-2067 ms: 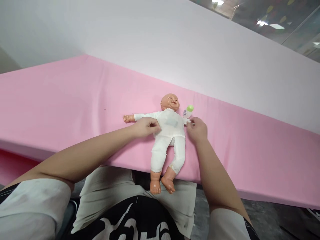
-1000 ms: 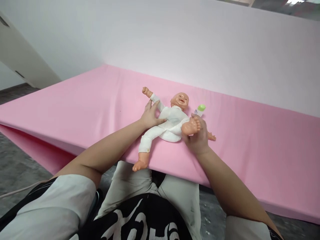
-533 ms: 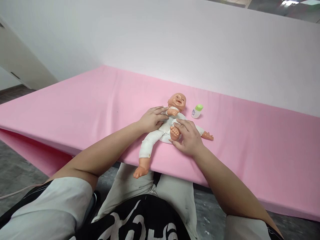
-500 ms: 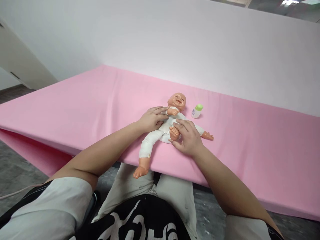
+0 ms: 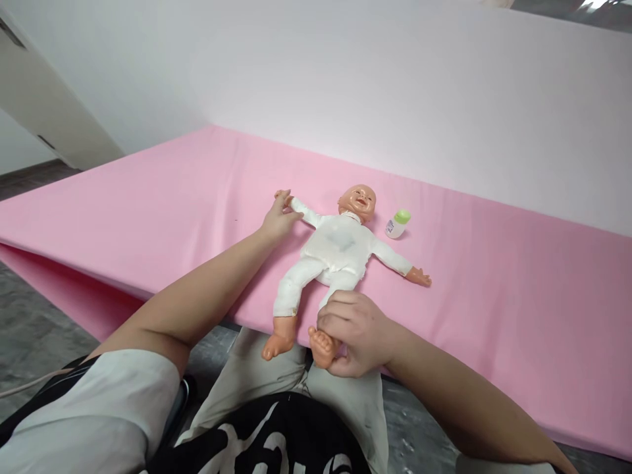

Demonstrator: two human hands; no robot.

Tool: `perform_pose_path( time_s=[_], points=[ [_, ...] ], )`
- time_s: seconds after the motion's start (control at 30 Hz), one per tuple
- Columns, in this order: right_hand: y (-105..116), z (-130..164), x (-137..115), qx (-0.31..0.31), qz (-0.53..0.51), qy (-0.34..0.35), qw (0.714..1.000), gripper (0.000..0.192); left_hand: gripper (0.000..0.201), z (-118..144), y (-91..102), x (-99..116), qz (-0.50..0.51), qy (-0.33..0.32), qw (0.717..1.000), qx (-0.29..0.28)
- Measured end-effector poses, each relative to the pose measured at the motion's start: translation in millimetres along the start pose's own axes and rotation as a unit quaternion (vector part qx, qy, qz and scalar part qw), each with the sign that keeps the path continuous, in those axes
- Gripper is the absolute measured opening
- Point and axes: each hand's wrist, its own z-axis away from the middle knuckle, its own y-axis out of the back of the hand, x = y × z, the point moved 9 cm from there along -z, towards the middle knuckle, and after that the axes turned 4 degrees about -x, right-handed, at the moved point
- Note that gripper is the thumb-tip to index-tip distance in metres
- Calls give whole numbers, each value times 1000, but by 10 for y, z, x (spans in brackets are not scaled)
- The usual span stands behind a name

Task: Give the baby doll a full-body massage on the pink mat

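A baby doll [image 5: 338, 247] in a white suit lies face up on the pink table [image 5: 162, 197], arms spread, both feet past the near edge. My left hand [image 5: 277, 216] holds the doll's outstretched arm at its wrist. My right hand [image 5: 353, 332] is closed around the doll's lower leg, just above the foot, at the table's near edge. A small white bottle with a green cap [image 5: 397, 224] stands right of the doll's head, apart from both hands.
A white wall panel [image 5: 395, 92] rises behind the table. The table's near edge runs across my lap, with grey floor [image 5: 29, 322] below at the left.
The doll's bent leg and folded arm are now stretched out. My right hand drew the leg down to the table edge; my left hand moved the arm outward to the left.
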Motion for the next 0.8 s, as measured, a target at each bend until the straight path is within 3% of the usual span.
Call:
perform_pose_path(
  time_s=[0.1, 0.17, 0.23, 0.33, 0.47, 0.57, 0.63, 0.73, 0.8],
  points=[
    [-195, -12, -70, -50, 20, 34, 998, 12, 85, -24, 101, -209, 107, 96, 989, 38],
    [-149, -19, -109, -16, 23, 48, 998, 14, 79, -12, 125, -182, 150, 93, 983, 47],
    [75, -7, -121, 81, 20, 44, 996, 20, 68, 21, 151, -15, 155, 32, 986, 57],
    [478, 73, -118, 218, 55, 35, 974, 36, 54, 185, 130, 438, 75, -127, 987, 58],
    [762, 168, 64, 278, 146, -9, 949, 52, 50, 535, -175, 976, -76, -289, 954, -15],
    [754, 234, 392, 267, 178, -84, 943, 52, 53, 751, -489, 1174, -153, -365, 911, -113],
    [676, 274, 651, 236, 173, -152, 944, 50, 53, 814, -622, 1200, -187, -381, 892, -158],
    [596, 336, 890, 209, 143, -216, 943, 50, 52, 794, -669, 1162, -207, -361, 892, -175],
    [594, 338, 888, 204, 136, -215, 945, 52, 56, 732, -635, 1096, -205, -324, 909, -166]
  ],
)
